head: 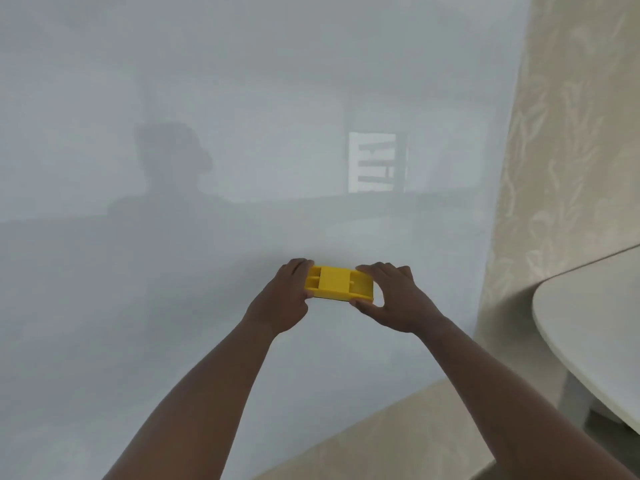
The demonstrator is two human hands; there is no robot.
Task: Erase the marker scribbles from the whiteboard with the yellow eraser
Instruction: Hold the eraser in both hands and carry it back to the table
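A yellow eraser (337,283) rests flat against the glossy whiteboard (207,116), a little below the middle of the view. My left hand (282,299) grips its left end, and my right hand (394,299) grips its right end between thumb and fingers. No marker scribbles show on the visible board surface. The board reflects a person's dim outline and a bright window.
Beige patterned wallpaper (568,168) borders the board on the right and below. A white rounded table (595,327) juts in at the right edge, close to my right forearm.
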